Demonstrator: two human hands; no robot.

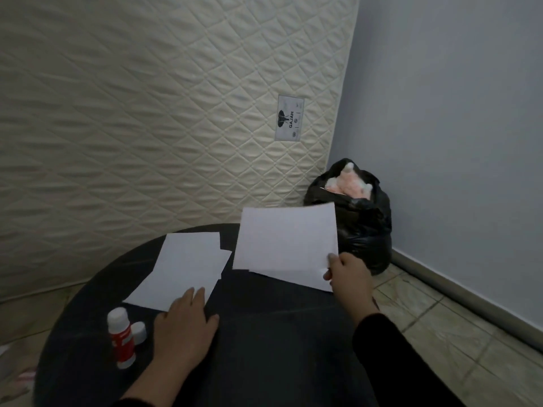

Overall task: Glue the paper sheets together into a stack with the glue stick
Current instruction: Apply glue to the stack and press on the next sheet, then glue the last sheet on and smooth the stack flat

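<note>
Head view: round dark table (264, 348) with 2 groups of white paper. Left hand (183, 324) lies flat, fingers spread, pressing the near corner of the left pile (185, 265) — at least 2 or 3 loose sheets fanned slightly out of line. Right hand (348, 277) pinches the near right corner of a single sheet (286, 239), lifted and tilted above another sheet (293, 276) lying flat under it.

Glue stick (120, 337) stands upright near the left table edge, red body, its cap (138, 332) off and resting just beside it (so it looks ready to use, neither hand is on it).

Progress, as a guess: early to middle — cannot tell whether any sheets are bonded yet; which pile is the glued one is unclear. Left to do: glue and align the remaining sheets.

Around: quilted mattress (147, 113) leaning upright behind the table, black bag (361, 227) with something pink and white inside on the tiled floor by the wall. Nothing blocks the table; the open glue stick sits close to the left wrist and could get knocked.
</note>
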